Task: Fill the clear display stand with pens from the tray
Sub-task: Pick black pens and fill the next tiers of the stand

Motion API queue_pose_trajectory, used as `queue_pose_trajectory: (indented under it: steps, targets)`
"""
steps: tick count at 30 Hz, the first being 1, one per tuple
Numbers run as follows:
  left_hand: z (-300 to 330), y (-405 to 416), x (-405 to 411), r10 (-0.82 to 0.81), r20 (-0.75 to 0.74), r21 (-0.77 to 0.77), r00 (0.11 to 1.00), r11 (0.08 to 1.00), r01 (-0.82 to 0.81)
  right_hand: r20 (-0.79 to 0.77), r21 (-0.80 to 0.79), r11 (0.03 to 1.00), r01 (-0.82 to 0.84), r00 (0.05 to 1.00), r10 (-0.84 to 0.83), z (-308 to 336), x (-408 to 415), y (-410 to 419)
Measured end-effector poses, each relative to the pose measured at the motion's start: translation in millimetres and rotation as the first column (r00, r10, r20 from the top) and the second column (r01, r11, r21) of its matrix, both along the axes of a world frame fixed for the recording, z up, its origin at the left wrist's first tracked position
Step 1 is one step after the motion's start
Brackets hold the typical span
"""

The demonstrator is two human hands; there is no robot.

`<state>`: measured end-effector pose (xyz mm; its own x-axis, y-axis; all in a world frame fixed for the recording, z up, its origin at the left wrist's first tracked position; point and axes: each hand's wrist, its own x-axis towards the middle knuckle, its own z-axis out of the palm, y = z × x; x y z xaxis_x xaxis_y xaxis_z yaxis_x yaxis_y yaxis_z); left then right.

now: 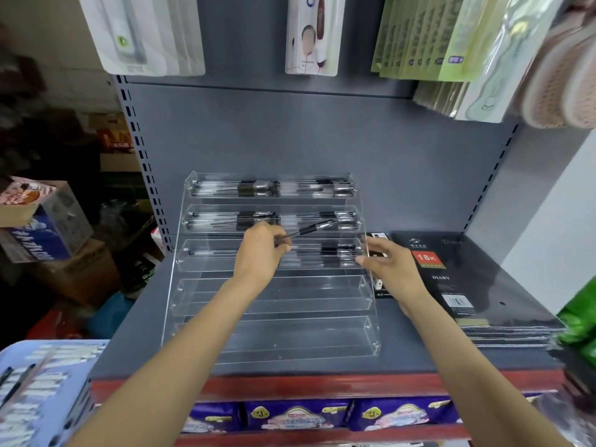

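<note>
A clear tiered display stand (271, 337) sits on the grey shelf. Its upper two tiers hold rows of black pens (274, 188), the third tier holds a few, and the lower two tiers are bare. My left hand (261, 253) pinches one black pen (309, 230) by its end, slanting up to the right above the third tier. My right hand (387, 269) rests with relaxed fingers against the stand's right side wall at the third tier. At the bottom left, the light blue tray (48, 382) carries several more pens.
A stack of black diary notebooks (467, 285) lies right of the stand. Packaged goods hang from the back panel above. Cardboard boxes (42, 221) crowd the floor area at left. Purple snack packs (290, 414) fill the shelf below the red edge.
</note>
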<state>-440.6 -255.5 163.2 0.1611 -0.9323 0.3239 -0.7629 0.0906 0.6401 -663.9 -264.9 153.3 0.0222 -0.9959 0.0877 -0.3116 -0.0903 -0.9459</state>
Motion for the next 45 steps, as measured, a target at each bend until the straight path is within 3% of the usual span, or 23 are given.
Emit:
queue_pose_trajectory:
  steps: [4,8,11,16,20,31,42,45]
  targets:
    - [2.8,7.4,9.8,-0.008,0.018,-0.029,1.0,1.0,0.009,-0.042,-0.068,0.997,0.035,0.998,-0.038,3.8,6.9,6.2]
    - [7.2,22.1,39.2,-0.085,0.008,-0.049,0.996,0.995,0.086,-0.274,-0.352,0.926,0.134,0.932,-0.239,7.2,26.4,10.9]
    - [9.3,29.6,69.8,-0.15,0.091,0.018,0.985,0.989,0.148,-0.329,-0.426,0.905,0.02,0.928,-0.175,13.4,52.0,13.6]
    - [16.7,37.9,101.5,-0.16,0.167,0.106,0.973,0.984,0.144,-0.458,-0.349,0.92,-0.177,0.889,-0.003,8.2,91.5,16.3]
    - [15.6,35.8,107.0,-0.172,0.235,0.154,0.957,0.978,0.138,-0.527,-0.32,0.932,-0.171,0.849,-0.025,3.8,102.3,15.4]
    - [24.9,19.6,98.7,-0.069,0.434,0.196,0.899,0.98,-0.019,-0.478,-0.351,0.928,-0.122,0.876,-0.065,-0.8,108.2,19.1]
    - [25.3,15.5,101.8,-0.107,0.444,0.232,0.89,0.973,0.001,-0.482,-0.329,0.936,-0.122,0.874,-0.055,1.4,107.6,19.8]
    - [22.6,23.4,103.6,-0.09,0.366,0.175,0.926,0.984,0.027,-0.491,-0.31,0.943,-0.123,0.87,-0.048,3.4,110.2,19.6]
